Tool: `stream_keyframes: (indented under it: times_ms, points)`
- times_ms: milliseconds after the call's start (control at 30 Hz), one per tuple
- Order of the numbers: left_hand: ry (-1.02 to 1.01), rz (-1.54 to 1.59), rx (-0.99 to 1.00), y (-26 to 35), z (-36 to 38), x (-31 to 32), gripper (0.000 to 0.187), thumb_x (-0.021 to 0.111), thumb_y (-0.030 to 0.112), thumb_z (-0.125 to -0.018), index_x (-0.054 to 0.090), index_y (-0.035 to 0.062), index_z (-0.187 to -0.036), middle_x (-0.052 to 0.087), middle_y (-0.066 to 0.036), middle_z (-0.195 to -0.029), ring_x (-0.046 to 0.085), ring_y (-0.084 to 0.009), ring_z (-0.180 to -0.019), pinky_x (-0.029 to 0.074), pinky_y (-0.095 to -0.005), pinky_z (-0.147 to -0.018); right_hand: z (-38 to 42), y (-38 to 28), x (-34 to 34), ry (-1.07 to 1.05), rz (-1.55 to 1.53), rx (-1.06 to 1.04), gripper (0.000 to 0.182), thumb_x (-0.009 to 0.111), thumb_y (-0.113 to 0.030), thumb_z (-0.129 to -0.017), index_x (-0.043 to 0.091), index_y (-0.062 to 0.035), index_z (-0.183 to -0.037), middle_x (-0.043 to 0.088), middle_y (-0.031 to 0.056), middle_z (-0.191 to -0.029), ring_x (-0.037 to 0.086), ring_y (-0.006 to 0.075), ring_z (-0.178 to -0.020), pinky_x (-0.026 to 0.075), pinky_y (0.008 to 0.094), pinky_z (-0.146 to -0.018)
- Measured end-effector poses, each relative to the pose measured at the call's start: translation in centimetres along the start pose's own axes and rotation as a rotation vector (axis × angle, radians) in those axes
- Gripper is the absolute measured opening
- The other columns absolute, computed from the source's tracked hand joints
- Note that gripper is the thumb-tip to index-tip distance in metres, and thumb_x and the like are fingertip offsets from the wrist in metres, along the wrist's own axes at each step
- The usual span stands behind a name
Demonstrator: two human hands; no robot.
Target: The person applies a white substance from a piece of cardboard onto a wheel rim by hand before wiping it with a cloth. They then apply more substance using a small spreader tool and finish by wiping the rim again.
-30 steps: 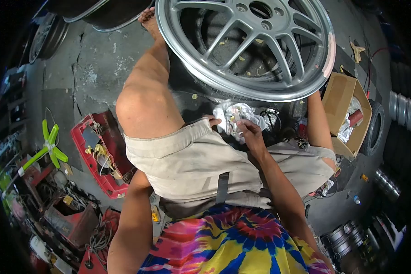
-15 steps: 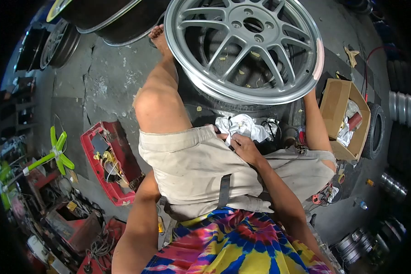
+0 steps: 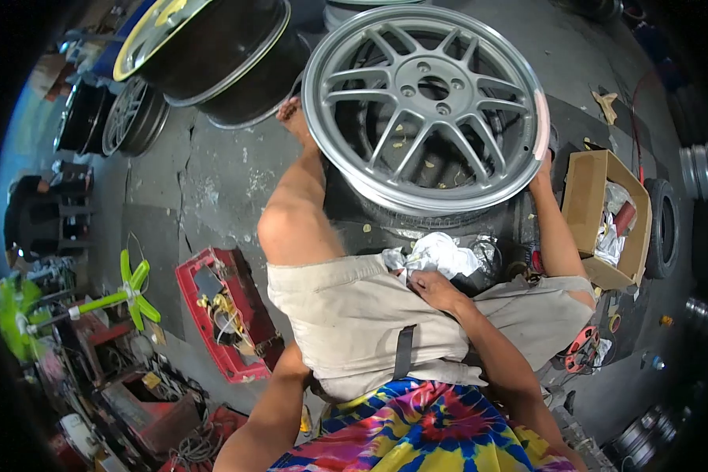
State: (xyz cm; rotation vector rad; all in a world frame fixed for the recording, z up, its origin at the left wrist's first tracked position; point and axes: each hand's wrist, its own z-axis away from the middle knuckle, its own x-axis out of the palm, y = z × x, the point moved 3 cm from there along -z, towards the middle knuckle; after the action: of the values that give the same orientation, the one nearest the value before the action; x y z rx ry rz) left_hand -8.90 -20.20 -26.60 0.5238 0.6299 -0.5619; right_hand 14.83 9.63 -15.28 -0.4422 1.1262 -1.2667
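My right hand (image 3: 439, 292) is low over my lap, its fingers bent and pressed together at the near end of a crumpled white cloth (image 3: 447, 253). Only a sliver of my left hand (image 3: 400, 274) shows by the shorts' hem, close to the right fingertips; the thigh hides the rest, and its grip cannot be made out. Beyond the cloth, a silver multi-spoke wheel rim (image 3: 440, 110) lies face up on a tire (image 3: 417, 223), between my legs. A pinkish patch (image 3: 542, 130) marks the rim's right lip.
To the left sits a red toolbox tray (image 3: 212, 315) full of small items. A cardboard box (image 3: 598, 177) with rags and a reddish roll stands right, beside a tire (image 3: 662, 228). More rims (image 3: 228, 63) stand at the upper left. A green-bladed fan (image 3: 130, 291) is at far left.
The view has shifted, so the rim, toolbox and box appear lower and further right. My right hand stays by the white cloth, its fingers turned slightly more to the left.
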Motion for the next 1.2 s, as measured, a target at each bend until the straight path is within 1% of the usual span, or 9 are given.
stream_keyframes:
  times_ms: [67,100,233,600,733,833,1000,1133,1200]
  points:
    - [-0.007,0.002,-0.003,0.4,0.3,-0.2,0.025,0.062,0.027,-0.082,0.069,0.0039,-0.09,0.069,-0.014,-0.094,0.065,-0.0337,-0.086,0.05,-0.0444,-0.074,0.3,-0.8,0.0,0.055,-0.011,-0.051,0.013,0.057,-0.014,-0.092,0.056,-0.0014,-0.089,0.058,0.0181,-0.077,0.054,0.031,-0.07,0.043,0.0417,-0.065]
    - [-0.01,0.002,-0.006,0.4,0.4,-0.3,0.025,0.062,0.027,-0.082,0.069,0.004,-0.089,0.069,-0.014,-0.093,0.065,-0.0337,-0.085,0.05,-0.0443,-0.073,0.3,-1.3,-0.3,-0.098,0.014,0.117,0.013,0.054,-0.005,-0.086,0.059,-0.0024,-0.097,0.063,0.0238,-0.094,0.061,0.042,-0.093,0.047,0.0474,-0.079]
    - [-0.01,0.008,-0.012,0.6,0.3,-0.6,0.023,0.062,0.026,-0.082,0.07,0.0043,-0.088,0.069,-0.014,-0.091,0.066,-0.0333,-0.083,0.051,-0.0441,-0.072,1.2,0.4,1.6,-0.212,0.06,0.125,0.032,0.046,-0.002,-0.087,0.061,-0.0038,-0.115,0.061,0.0246,-0.119,0.057,0.0392,-0.115,0.045,0.0446,-0.097]
    - [0.03,-0.096,-0.051,-6.4,3.5,-2.3,0.021,0.062,0.024,-0.082,0.071,0.0051,-0.083,0.071,-0.013,-0.086,0.068,-0.0325,-0.078,0.052,-0.0435,-0.067,1.6,1.1,0.9,-0.058,0.218,0.179,0.035,0.055,-0.008,-0.085,0.064,-0.007,-0.119,0.064,0.022,-0.113,0.06,0.0362,-0.113,0.05,0.0424,-0.094]
    - [-0.087,-0.59,0.013,-16.0,5.6,-3.7,0.02,0.061,0.023,-0.082,0.072,0.0054,-0.081,0.072,-0.012,-0.084,0.069,-0.0321,-0.076,0.052,-0.0432,-0.066,2.4,2.1,0.0,-0.181,0.409,0.318,0.05,0.058,-0.024,-0.087,0.055,-0.006,-0.133,0.053,0.024,-0.134,0.056,0.0358,-0.12,0.047,0.0435,-0.099]
    - [-0.135,-0.896,0.097,-17.2,7.6,-7.7,0.02,0.061,0.022,-0.082,0.072,0.0055,-0.08,0.072,-0.012,-0.083,0.069,-0.032,-0.075,0.053,-0.0431,-0.065,3.0,5.3,-4.7,-0.193,0.476,0.368,0.044,0.065,-0.034,-0.083,0.068,-0.0012,-0.113,0.067,0.0193,-0.116,0.064,0.0339,-0.108,0.05,0.0414,-0.094]
    - [0.656,0.356,-0.049,-7.6,9.6,-14.8,0.029,0.073,0.022,-0.079,0.07,-0.0009,-0.096,0.071,-0.017,-0.081,0.07,-0.0291,-0.078,0.053,-0.0375,-0.073,10.1,9.0,-18.5,0.107,0.571,0.549,0.046,0.062,-0.038,-0.083,0.07,0.0025,-0.103,0.067,0.0232,-0.111,0.066,0.0353,-0.104,0.051,0.044,-0.091]
    - [0.615,0.468,0.065,2.9,10.5,-18.1,0.032,0.073,0.022,-0.079,0.069,-0.0039,-0.098,0.071,-0.019,-0.08,0.07,-0.0283,-0.076,0.052,-0.0386,-0.07,9.7,13.7,-21.0,-0.025,0.683,0.594,0.045,0.059,-0.036,-0.086,0.068,0.0012,-0.11,0.066,0.0234,-0.116,0.064,0.0369,-0.108,0.05,0.0436,-0.093]
    - [0.616,0.421,0.291,4.1,9.8,-17.0,0.022,0.066,0.014,-0.079,0.069,-0.0034,-0.093,0.069,-0.023,-0.079,0.068,-0.0385,-0.078,0.052,-0.0435,-0.07,12.3,6.6,-19.1,0.123,0.779,0.671,0.042,0.058,-0.029,-0.087,0.067,0.0004,-0.115,0.068,0.0193,-0.115,0.066,0.0358,-0.106,0.052,0.0433,-0.091]
